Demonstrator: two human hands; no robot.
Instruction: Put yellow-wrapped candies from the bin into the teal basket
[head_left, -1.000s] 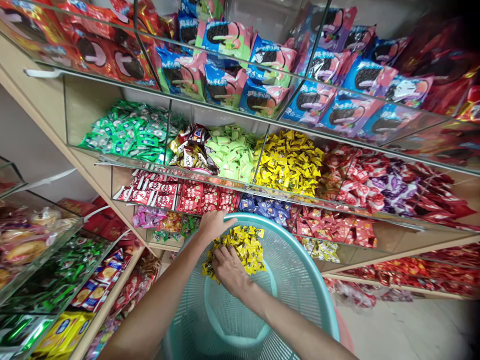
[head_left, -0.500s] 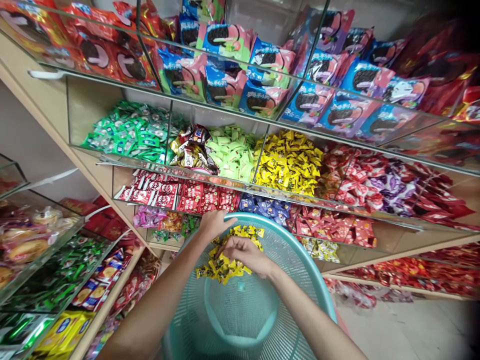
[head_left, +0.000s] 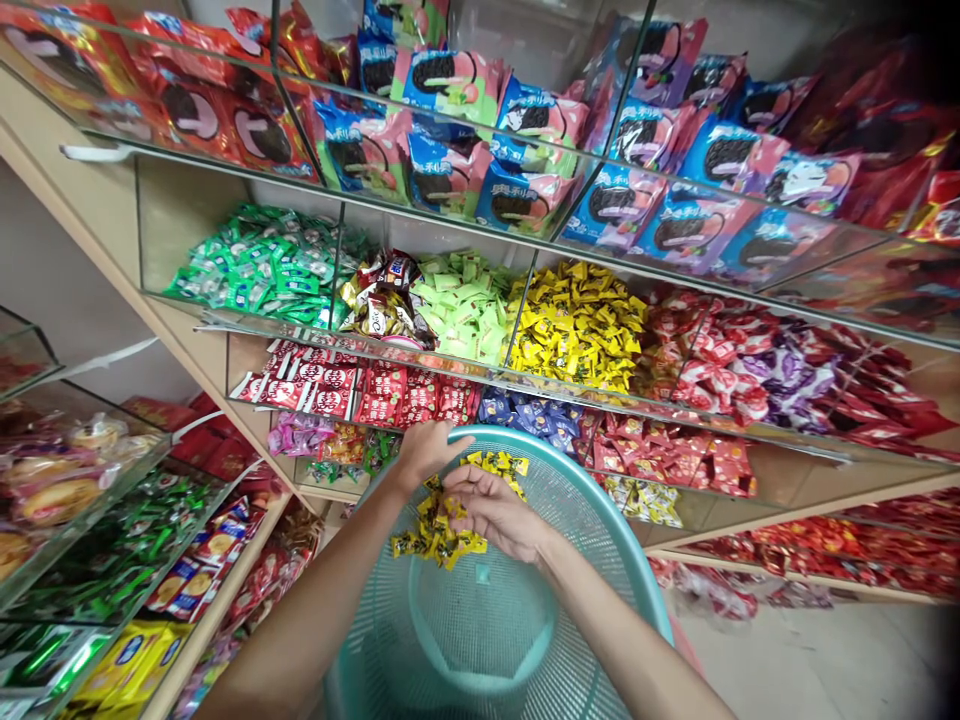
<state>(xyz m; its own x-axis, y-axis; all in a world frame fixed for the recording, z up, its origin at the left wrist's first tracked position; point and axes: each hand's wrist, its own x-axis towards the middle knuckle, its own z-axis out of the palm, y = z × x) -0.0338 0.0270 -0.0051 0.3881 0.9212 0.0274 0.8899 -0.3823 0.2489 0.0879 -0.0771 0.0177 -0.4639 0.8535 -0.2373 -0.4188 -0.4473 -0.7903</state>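
Observation:
My left hand (head_left: 429, 450) grips the far rim of a turquoise plastic mesh basket (head_left: 637, 560), thumb along the edge and the other fingers mostly hidden. Inside the basket, a small heap of yellow wrapped candies (head_left: 427, 540) lies against the far wall. My right hand (head_left: 491, 512) is down in that heap with its fingers curled around some of the candies; how many it holds is hidden. Straight ahead, a larger pile of the same kind of yellow candies (head_left: 577, 330) fills a shelf compartment.
Glass-fronted shelves (head_left: 420, 350) rise just beyond the basket. Green-wrapped candies (head_left: 262, 265), pale green packets (head_left: 469, 305) and red-white candies (head_left: 727, 350) fill nearby compartments. Blue cookie packs (head_left: 525, 195) stand above. Another shelf unit (head_left: 150, 540) is on the left; floor tiles (head_left: 825, 660) show at lower right.
My right hand has turned, its fingers shifting slightly up and right over the yellow candies. The left hand stays on the rim.

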